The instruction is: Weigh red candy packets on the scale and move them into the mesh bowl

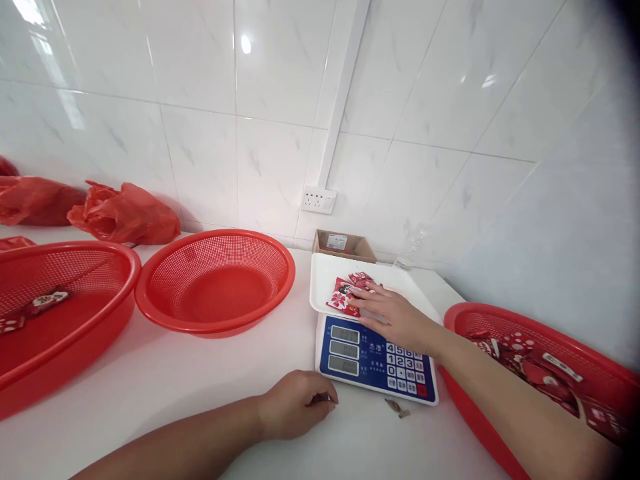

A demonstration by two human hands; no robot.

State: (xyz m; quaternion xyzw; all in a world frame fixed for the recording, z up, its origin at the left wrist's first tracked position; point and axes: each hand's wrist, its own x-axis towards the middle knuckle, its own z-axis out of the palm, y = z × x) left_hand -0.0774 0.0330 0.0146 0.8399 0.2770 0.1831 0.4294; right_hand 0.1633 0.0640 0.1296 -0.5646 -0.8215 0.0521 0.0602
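Note:
Red printed packets (343, 297) lie on the white pan (324, 272) of a blue and white digital scale (367, 353). Over the pan, my right hand (395, 319) has its fingers spread, with the fingertips on the packets' right side; the palm faces down and its underside is hidden. My left hand (300, 405) rests on the white table just in front of the scale's left corner, its fingers curled in and nothing visible in them. The scale's display shows digits too blurred to read fully.
A red basket (545, 323) of packets stands at the right. Left of the scale is a bare red basket (220, 293), then another basket (95, 333) with a few packets. Red bags (130, 213), a cardboard box (345, 245) and a small brown scrap (397, 407) are also there.

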